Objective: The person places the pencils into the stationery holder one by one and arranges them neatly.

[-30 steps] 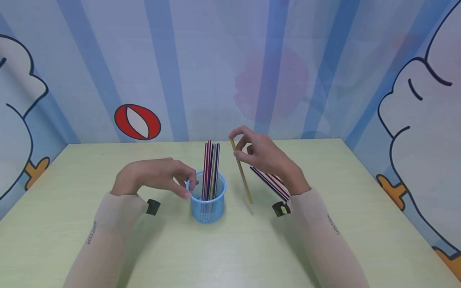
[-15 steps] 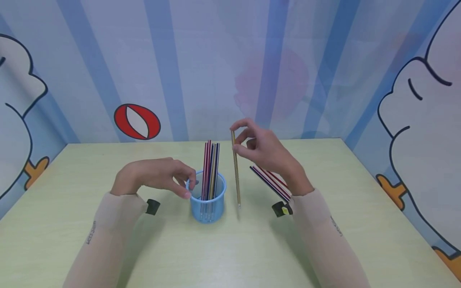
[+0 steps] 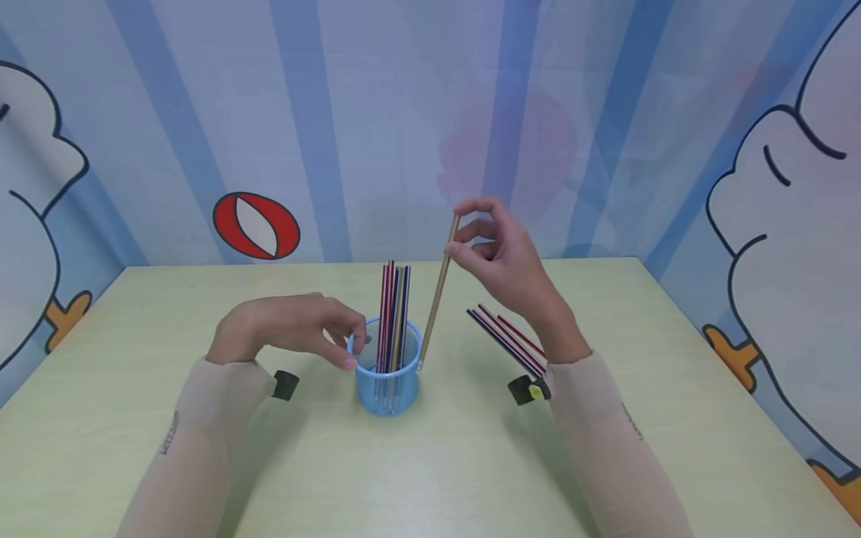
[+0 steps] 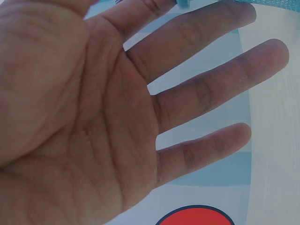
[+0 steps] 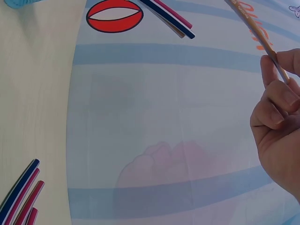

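Note:
A translucent blue cup [image 3: 389, 396] with several striped pencils [image 3: 392, 321] upright in it stands on the table. At its left rim, my left hand [image 3: 303, 329] grips with thumb and a finger. The other fingers [image 4: 225, 89] stretch out straight in the left wrist view. Raised to the right of the cup, my right hand [image 3: 507, 258] pinches a yellow-gold pencil [image 3: 439, 299] near its top end. That pencil slants, its lower tip beside the cup's right rim; whether they touch I cannot tell. The right wrist view shows the same pencil [image 5: 253, 28] between thumb and finger.
Several red and dark blue striped pencils [image 3: 504, 340] lie on the pale table [image 3: 430, 471], right of the cup and partly behind my right wrist. A curtain [image 3: 403, 134] with blue stripes and cartoon prints hangs behind the table's far edge.
My right hand has risen, then moved up and right. The pencil in it has swung from leaning one way to the other, its lower end now closer to the cup. The left hand stays still.

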Demonstrator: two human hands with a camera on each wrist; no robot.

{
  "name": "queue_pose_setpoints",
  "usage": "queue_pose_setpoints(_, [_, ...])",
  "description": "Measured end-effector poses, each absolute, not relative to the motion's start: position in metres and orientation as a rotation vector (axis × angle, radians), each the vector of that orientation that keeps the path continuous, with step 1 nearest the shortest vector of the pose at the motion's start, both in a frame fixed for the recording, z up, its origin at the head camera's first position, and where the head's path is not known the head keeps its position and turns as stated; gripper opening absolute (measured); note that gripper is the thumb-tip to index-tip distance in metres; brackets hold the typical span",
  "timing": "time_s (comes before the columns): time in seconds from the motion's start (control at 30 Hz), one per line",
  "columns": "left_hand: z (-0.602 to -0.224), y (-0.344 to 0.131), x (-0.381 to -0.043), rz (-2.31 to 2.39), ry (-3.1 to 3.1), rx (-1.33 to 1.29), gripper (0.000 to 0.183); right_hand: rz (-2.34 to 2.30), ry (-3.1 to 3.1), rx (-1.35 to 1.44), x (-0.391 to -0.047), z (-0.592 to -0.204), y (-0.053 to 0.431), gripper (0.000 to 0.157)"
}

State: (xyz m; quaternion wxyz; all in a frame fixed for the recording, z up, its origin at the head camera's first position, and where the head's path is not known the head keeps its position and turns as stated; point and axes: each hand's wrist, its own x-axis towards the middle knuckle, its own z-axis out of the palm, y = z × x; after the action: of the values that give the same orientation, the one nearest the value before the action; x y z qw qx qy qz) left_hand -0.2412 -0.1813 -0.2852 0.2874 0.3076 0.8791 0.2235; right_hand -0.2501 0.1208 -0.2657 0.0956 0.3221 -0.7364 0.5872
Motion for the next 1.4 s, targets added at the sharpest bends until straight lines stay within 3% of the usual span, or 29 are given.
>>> queue_pose_setpoints(0.37, [-0.284, -0.181, -0.241, 0.582, 2.35, 0.824, 0.023, 1.84, -2.014, 0.914, -0.252, -0.265, 0.12, 0.038])
queue_pose_setpoints(1.4, [-0.284, -0.183, -0.24, 0.608, 2.342, 0.839, 0.028, 1.306, -2.602, 1.065, -0.256, -0.295, 0.088, 0.034])
